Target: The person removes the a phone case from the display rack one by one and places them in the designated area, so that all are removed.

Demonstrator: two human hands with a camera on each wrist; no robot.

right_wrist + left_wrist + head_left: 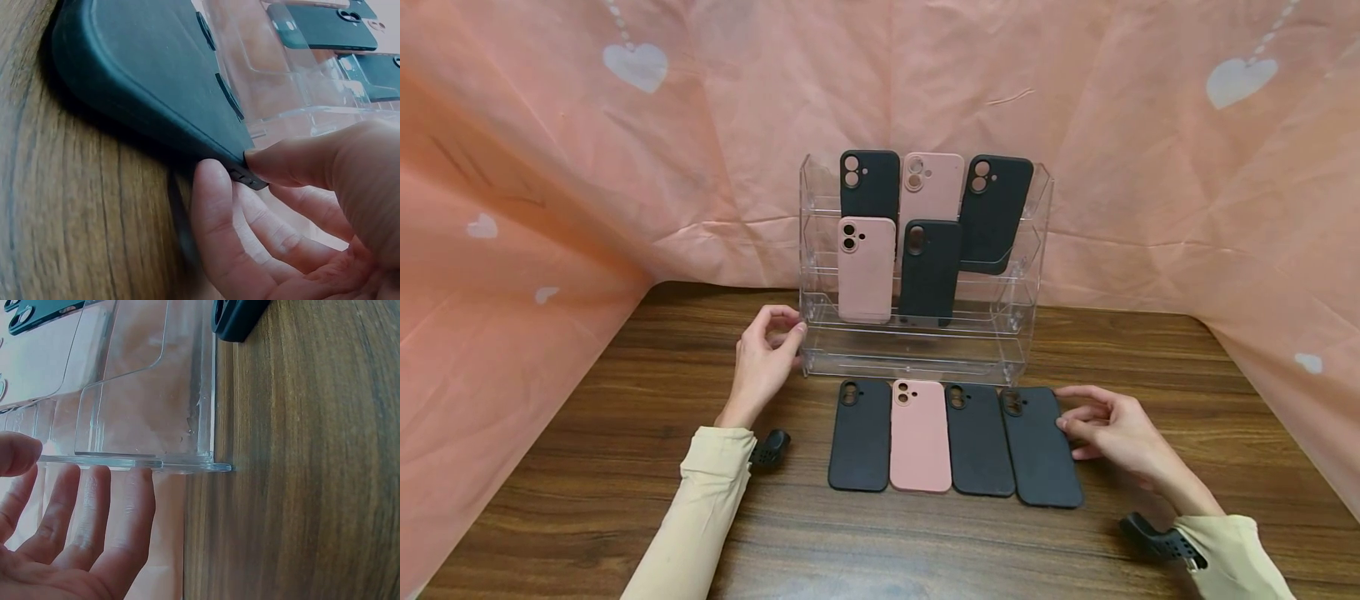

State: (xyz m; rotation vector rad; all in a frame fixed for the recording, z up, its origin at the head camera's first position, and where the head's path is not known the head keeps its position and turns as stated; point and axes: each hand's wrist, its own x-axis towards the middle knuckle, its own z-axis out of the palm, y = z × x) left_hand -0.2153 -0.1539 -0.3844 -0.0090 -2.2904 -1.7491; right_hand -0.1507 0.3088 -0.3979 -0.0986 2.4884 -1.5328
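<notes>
My left hand [767, 358] is at the left side of a clear acrylic tiered stand [880, 343]. In the left wrist view, its mostly straight fingers [94, 506] touch the stand's side panel, with the thumb near the panel's edge. With thumb and fingers, my right hand [1116, 433] pinches the right edge of a black phone case [1043, 450], the rightmost in a row on the table. To its left lie another black phone case [981, 442], a pink phone case [921, 442] and a third black phone case [860, 442].
Several cases stand in the rack, including a pink case [867, 275] and a black case [930, 271] in front, with an upper-right black case [997, 208] leaning sideways. A pink cloth [1112, 150] with hearts hangs behind the wooden table [587, 467].
</notes>
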